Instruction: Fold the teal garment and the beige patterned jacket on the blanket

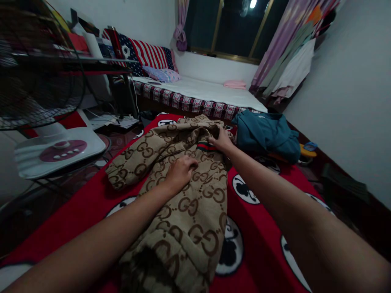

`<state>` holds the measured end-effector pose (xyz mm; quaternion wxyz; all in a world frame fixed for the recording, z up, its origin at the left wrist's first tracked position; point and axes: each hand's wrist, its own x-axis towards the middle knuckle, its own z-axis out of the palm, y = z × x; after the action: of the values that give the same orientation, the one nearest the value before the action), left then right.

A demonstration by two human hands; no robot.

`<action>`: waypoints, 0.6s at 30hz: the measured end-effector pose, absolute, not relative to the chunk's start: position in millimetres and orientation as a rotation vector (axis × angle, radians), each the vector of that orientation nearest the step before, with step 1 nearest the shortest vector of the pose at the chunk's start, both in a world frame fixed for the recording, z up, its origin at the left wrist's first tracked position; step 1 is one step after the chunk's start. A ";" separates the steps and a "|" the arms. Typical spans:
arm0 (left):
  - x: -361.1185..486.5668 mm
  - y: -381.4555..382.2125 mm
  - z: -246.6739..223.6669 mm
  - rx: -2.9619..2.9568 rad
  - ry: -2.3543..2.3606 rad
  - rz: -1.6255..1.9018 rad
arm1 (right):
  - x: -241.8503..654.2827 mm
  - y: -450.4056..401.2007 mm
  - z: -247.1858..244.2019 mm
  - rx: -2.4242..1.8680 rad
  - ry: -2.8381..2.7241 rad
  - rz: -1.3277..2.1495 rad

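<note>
A tan garment (189, 203) with a brown letter pattern lies spread on a red blanket (259, 244) with white and black round motifs. One sleeve stretches out to the left. My left hand (181, 171) rests on the middle of the garment, its fingers curled in against the cloth; whether cloth is pinched there is hidden. Further up, beside a green and red stripe, my right hand (222, 140) grips the garment's edge between thumb and fingers.
A folded teal garment (267, 134) lies on the blanket at the right. To the left are a fan (39, 73), a white plastic stool (61, 150) and a cluttered desk (100, 61). Behind stands a bed (207, 89) with pillows; clothes (295, 69) hang at the right.
</note>
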<state>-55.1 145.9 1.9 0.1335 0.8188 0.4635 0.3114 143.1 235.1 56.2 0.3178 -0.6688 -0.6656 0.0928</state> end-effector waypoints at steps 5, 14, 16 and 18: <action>-77.7 122.7 36.0 2.480 1.239 0.999 | 126.7 136.3 84.0 -1.281 -2.046 0.301; -111.5 41.9 79.9 2.423 0.592 0.384 | 138.0 -34.1 75.2 -0.770 -2.852 0.602; -106.7 29.5 78.3 2.472 0.560 0.239 | 147.5 -44.0 67.9 -0.889 -2.923 0.555; -102.7 19.1 74.4 2.508 0.551 0.106 | 156.4 -50.5 68.5 -1.020 -2.967 0.585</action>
<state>-102.7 19.1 74.4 0.2821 0.9362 0.2058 0.0395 156.4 -50.5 68.5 -0.0248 -0.3195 -0.9294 0.1832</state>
